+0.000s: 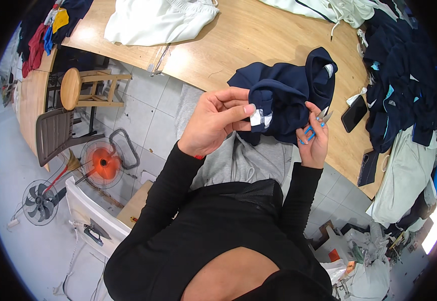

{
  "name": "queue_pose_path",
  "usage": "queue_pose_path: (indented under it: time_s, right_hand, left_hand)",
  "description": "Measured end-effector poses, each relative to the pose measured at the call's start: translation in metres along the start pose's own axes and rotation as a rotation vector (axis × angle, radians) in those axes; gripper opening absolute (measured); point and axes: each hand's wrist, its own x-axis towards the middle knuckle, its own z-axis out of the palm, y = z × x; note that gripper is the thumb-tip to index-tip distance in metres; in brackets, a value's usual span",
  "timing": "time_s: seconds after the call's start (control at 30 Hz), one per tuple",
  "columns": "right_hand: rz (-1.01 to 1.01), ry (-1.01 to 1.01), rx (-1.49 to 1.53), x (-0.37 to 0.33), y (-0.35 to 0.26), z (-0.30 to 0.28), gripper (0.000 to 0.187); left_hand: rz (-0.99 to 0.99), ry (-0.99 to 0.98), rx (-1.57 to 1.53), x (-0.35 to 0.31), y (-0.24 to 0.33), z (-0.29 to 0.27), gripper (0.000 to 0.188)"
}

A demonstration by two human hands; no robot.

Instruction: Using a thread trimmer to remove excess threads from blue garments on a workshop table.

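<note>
A navy garment [283,103] lies bunched over the near edge of the wooden table and hangs toward my lap. My left hand [221,118] pinches its edge between thumb and fingers, beside a white label [261,119] sewn there. At the garment's right side, my right hand [313,135] is closed round small thread snips [309,133] with blue handles; their metal blades point up and to the right. The fingertips of that hand touch the navy cloth. A second white patch [328,69] shows inside a fold farther up.
Across the wooden table [203,62] lie white shorts [161,22], a black phone [354,114] and a heap of navy garments [399,80] at the right. To the left stand a wooden stool [70,89], a fan with an orange hub [103,162] and an iron [95,232].
</note>
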Motion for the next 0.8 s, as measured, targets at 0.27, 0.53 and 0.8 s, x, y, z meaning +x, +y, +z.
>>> queue_pose_path:
  time_s: [0.27,0.53,0.8]
  right_hand:
    - [0.008,0.083,-0.124,-0.001,-0.001,0.012,0.027]
    - [0.038,0.174,-0.216,0.001,0.007,0.017,0.026]
    - [0.105,0.222,-0.309,0.011,0.028,0.004,0.015]
  left_hand:
    - [0.048,-0.012,0.079,-0.005,-0.001,0.01,0.029]
    - [0.193,-0.061,0.07,-0.014,0.003,0.025,0.025]
    - [0.253,-0.006,0.126,-0.021,0.002,0.046,0.026]
